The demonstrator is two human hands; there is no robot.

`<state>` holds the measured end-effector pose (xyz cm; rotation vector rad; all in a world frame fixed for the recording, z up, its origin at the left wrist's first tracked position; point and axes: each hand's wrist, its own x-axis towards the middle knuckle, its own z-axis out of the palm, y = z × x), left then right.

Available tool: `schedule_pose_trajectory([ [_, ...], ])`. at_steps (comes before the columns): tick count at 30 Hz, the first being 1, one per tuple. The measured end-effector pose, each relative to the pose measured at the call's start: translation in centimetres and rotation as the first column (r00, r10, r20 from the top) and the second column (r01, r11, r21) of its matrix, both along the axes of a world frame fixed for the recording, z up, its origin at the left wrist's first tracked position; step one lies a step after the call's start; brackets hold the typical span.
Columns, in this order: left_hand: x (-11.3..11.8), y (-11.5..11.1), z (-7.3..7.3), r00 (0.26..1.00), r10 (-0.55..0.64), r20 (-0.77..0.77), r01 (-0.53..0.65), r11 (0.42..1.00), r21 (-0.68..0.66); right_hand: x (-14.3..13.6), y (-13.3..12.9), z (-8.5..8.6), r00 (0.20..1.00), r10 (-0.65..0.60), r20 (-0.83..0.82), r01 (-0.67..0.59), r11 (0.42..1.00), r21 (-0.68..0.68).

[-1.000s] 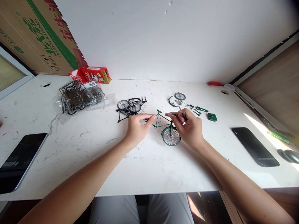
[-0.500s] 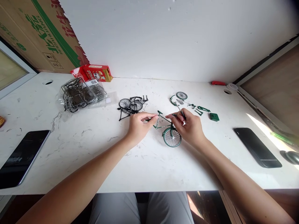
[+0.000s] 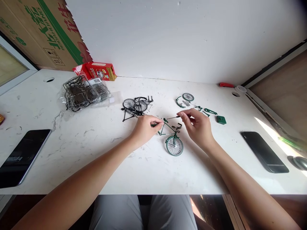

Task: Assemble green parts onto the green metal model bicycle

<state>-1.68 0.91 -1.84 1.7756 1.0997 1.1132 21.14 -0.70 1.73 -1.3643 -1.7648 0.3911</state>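
Model bicycle assembly, part-built. Left of the green bicycle frame point(image 3: 169, 132), a finished black model bicycle point(image 3: 135, 107) lies on the worktop point(image 3: 96, 153). Left hand point(image 3: 144, 129): grip pinches the frame's rear end. The frame carries one wheel point(image 3: 174, 146). Right hand point(image 3: 198, 126): grip holds a thin screwdriver point(image 3: 173, 117). Beyond the frame, a second wheel point(image 3: 188, 96) and loose green parts point(image 3: 209, 111) remain unfitted.

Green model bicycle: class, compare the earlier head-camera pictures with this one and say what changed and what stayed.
The right hand lifted its thin tool off the green model bicycle and now holds it level above the frame. The left hand still pinches the bicycle's rear end. The loose parts are unmoved.
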Motion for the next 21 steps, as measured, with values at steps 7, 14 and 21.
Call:
schedule_pose_trajectory([
  [7,0.0,-0.3,0.0,0.997,-0.075,-0.035,0.073,0.996,-0.042,0.2,0.1,0.1,0.953,0.062,-0.298,-0.054,0.998,0.035],
  [14,0.3,-1.1,0.6,0.980,-0.159,-0.119,0.158,0.987,-0.022,-0.5,-0.9,-0.1,0.937,0.247,-0.246,-0.263,0.964,-0.035],
  [21,0.5,-1.5,0.8,0.968,-0.128,-0.216,0.149,0.985,0.086,-0.9,-1.2,-0.2,0.920,0.285,-0.267,-0.311,0.949,-0.058],
])
